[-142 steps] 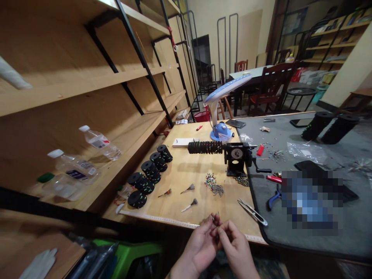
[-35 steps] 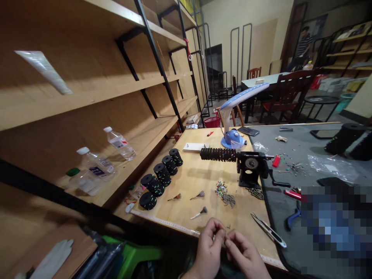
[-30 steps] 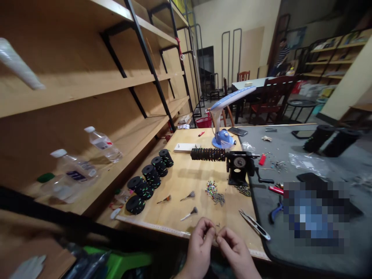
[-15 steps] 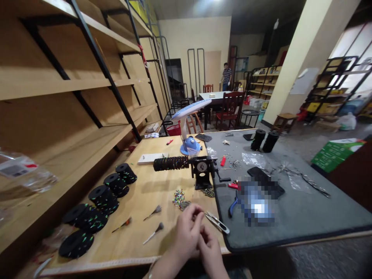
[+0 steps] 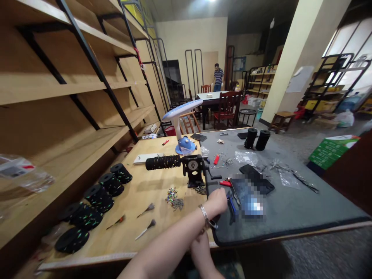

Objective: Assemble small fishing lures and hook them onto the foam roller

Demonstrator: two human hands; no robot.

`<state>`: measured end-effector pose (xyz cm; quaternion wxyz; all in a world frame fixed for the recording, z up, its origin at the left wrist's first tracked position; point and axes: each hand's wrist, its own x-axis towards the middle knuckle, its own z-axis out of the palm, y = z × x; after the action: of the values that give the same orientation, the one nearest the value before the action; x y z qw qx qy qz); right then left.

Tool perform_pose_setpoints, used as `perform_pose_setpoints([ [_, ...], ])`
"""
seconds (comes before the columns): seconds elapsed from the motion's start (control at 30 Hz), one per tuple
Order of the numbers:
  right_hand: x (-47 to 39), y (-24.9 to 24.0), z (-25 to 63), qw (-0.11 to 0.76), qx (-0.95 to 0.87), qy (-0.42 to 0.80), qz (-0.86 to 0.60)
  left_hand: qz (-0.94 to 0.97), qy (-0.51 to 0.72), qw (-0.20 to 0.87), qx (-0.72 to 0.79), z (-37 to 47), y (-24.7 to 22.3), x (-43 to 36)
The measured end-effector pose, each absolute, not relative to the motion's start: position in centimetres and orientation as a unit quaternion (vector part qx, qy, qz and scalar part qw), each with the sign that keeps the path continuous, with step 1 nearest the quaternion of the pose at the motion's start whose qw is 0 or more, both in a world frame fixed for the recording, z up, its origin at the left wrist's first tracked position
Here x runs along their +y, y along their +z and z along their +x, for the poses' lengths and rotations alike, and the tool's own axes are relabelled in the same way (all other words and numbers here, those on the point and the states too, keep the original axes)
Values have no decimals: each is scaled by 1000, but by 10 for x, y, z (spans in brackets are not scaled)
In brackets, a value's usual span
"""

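Note:
My left hand [image 5: 217, 201] reaches across to the right, its wrist passing over my right hand [image 5: 200, 246]. The left fingers are curled together beside a blue-handled tool [image 5: 232, 207] on the grey mat [image 5: 279, 213]; what they grip is hidden. My left forearm covers the right fingers. The end of the metal snips [image 5: 213, 224] shows just under the left wrist. Multicoloured beads [image 5: 171, 195] and a small grey heap [image 5: 178, 204] lie on the wooden table. Behind them stands a black hand-cranked device [image 5: 194, 168] with a black beaded roll [image 5: 163, 162] on its shaft.
Several black spools [image 5: 99, 197] line the table's left side, with three brushlike pieces [image 5: 147, 228] nearer the middle. A blue and white lamp [image 5: 185, 145] stands behind the device. Two black rolls [image 5: 262, 140] stand at the mat's back. A person [image 5: 217, 77] stands far off.
My left hand has left my right hand and moved right to the blue-handled tool, its forearm now crossing over. The view has shifted slightly, and the far person's position looks a little different.

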<state>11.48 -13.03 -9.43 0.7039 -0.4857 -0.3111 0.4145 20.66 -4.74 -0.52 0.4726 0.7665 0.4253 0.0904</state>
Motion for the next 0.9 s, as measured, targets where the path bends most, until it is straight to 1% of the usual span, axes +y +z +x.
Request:
perform_pose_setpoints([
  [0.07,-132,-96,115,694,-316,415,-496,759,80,487,424,195,3,-38],
  [0.17,-132,-94,117,683,-320,405,-518,734,100,530,413,166,23,-29],
  [0.27,-133,-89,120,671,-333,391,-535,685,130,599,394,121,46,-30],
  [0.37,-136,-84,122,656,-355,376,-550,622,158,659,393,64,56,-41],
  [0.43,-139,-82,122,648,-367,369,-557,563,168,703,401,25,51,-54],
  [0.53,-143,-82,121,626,-405,347,-570,456,206,761,413,-25,31,-78],
  [0.6,-146,-81,120,597,-456,313,-581,413,231,776,416,-48,16,-94],
  [0.73,-148,-76,120,538,-545,258,-589,400,244,775,425,-69,-4,-118],
  [0.9,-148,-67,122,484,-605,245,-583,420,239,766,424,-77,-14,-123],
])
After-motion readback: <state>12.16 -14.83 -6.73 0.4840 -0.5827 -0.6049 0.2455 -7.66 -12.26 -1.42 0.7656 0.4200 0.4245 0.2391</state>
